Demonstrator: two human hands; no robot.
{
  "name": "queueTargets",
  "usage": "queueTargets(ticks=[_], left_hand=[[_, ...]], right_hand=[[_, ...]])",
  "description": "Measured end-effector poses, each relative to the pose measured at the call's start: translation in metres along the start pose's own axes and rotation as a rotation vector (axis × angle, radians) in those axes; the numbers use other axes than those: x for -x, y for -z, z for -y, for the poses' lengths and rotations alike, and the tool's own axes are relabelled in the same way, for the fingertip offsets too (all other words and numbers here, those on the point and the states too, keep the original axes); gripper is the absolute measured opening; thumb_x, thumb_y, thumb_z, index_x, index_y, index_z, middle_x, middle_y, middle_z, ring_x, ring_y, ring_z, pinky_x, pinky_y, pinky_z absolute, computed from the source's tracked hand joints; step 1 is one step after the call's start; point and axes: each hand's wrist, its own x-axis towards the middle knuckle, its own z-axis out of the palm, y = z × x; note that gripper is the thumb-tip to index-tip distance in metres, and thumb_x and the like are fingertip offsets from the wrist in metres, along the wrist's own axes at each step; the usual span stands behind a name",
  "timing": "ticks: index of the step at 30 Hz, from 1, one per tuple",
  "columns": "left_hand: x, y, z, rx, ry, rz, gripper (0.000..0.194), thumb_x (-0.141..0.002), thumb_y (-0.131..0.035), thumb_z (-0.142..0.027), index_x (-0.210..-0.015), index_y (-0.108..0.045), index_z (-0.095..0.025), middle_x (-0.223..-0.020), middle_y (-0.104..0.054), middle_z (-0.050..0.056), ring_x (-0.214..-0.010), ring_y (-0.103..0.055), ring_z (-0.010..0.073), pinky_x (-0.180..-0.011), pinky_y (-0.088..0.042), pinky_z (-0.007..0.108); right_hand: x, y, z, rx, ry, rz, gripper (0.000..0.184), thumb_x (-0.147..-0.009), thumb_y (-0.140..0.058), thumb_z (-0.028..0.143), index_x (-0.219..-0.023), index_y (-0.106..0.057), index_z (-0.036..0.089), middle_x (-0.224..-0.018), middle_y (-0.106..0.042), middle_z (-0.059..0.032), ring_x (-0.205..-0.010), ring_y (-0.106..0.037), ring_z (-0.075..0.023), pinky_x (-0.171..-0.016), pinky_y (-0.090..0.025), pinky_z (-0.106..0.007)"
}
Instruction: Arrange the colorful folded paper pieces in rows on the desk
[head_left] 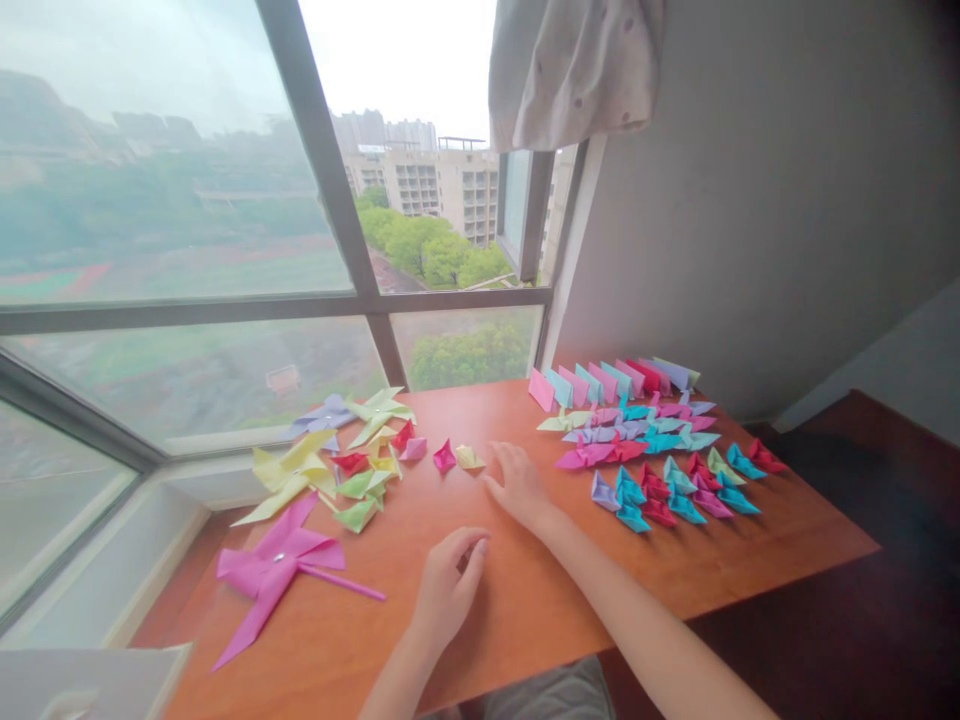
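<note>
My right hand [516, 483] is open on the table, fingers forward, thumb apart, just right of a small pale yellow folded paper piece [470, 458]. It appears not to touch the piece. Beside that stands a magenta folded paper piece [444, 457], with a pink folded paper piece [413, 449] further left. Nearer to me, my left hand [450, 578] rests on the tabletop, fingers loosely curved. A gap shows between its thumb and fingers, and nothing is visible in it. A magenta paper pinwheel [281, 560] with a stick lies to its left.
Yellow [289, 470] and pale green pinwheels [377, 412] lie by the window, near green folded papers [358, 513]. On the right stand rows of paper boats [660, 512], paper cranes [600, 455] and folded upright papers [607, 382]. The wooden table [540, 620] ends close to my lap.
</note>
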Motion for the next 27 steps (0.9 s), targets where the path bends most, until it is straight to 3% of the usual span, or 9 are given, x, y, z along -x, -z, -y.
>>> queueTargets(ticks=[6, 13, 17, 19, 23, 27], left_hand=[[0.001, 0.001, -0.005, 0.01, -0.02, -0.003, 0.028, -0.094, -0.049, -0.034, -0.097, -0.071, -0.018, -0.079, -0.072, 0.007, -0.071, -0.066, 0.0199, -0.063, -0.051, 0.027], [-0.001, 0.003, -0.008, 0.088, 0.003, -0.07, 0.023, -0.092, -0.052, -0.033, -0.097, -0.07, -0.019, -0.083, -0.072, 0.006, -0.074, -0.067, 0.0202, -0.064, -0.053, 0.029], [-0.003, 0.001, -0.002, 0.166, 0.04, -0.183, 0.026, -0.089, -0.055, -0.032, -0.109, -0.064, -0.017, -0.1, -0.07, 0.01, -0.076, -0.067, 0.019, -0.059, -0.053, 0.028], [-0.003, -0.001, 0.002, 0.167, 0.053, -0.219, 0.033, -0.087, -0.058, -0.031, -0.117, -0.059, -0.016, -0.101, -0.068, 0.01, -0.073, -0.067, 0.0181, -0.057, -0.054, 0.027], [-0.001, -0.005, 0.007, 0.125, -0.009, -0.171, 0.041, -0.084, -0.061, -0.026, -0.124, -0.056, -0.017, -0.099, -0.067, 0.008, -0.071, -0.067, 0.0164, -0.058, -0.055, 0.027], [0.001, -0.005, 0.005, 0.096, -0.108, -0.121, 0.031, -0.086, -0.057, -0.02, -0.116, -0.062, -0.02, -0.112, -0.066, 0.011, -0.078, -0.068, 0.0162, -0.059, -0.056, 0.025]], right_hand=[[-0.021, -0.016, 0.016, -0.11, 0.021, 0.049, 0.039, -0.082, -0.064, 0.025, -0.121, -0.062, 0.025, -0.113, -0.066, -0.0088, -0.107, -0.058, -0.0238, -0.098, -0.046, -0.042], [0.002, -0.005, 0.015, -0.335, -0.137, 0.036, 0.031, -0.084, -0.061, 0.033, -0.112, -0.065, 0.022, -0.105, -0.069, -0.0077, -0.092, -0.063, -0.0211, -0.086, -0.05, -0.036], [0.032, 0.007, 0.014, -0.498, -0.273, 0.062, 0.037, -0.091, -0.049, 0.048, -0.107, -0.064, 0.018, -0.096, -0.07, -0.0079, -0.08, -0.066, -0.019, -0.065, -0.052, -0.029], [0.049, 0.013, 0.014, -0.672, -0.41, 0.11, 0.041, -0.092, -0.046, 0.053, -0.102, -0.064, 0.018, -0.091, -0.07, -0.0069, -0.072, -0.065, -0.0161, -0.055, -0.048, -0.024], [0.074, 0.025, 0.017, -1.11, -0.758, 0.176, 0.036, -0.083, -0.062, 0.053, -0.094, -0.065, 0.018, -0.082, -0.069, -0.0044, -0.062, -0.061, -0.0105, -0.051, -0.044, -0.018], [0.082, 0.034, 0.02, -1.196, -0.85, 0.21, 0.033, -0.084, -0.064, 0.049, -0.091, -0.066, 0.017, -0.075, -0.067, -0.0025, -0.056, -0.059, -0.0075, -0.048, -0.04, -0.015]])
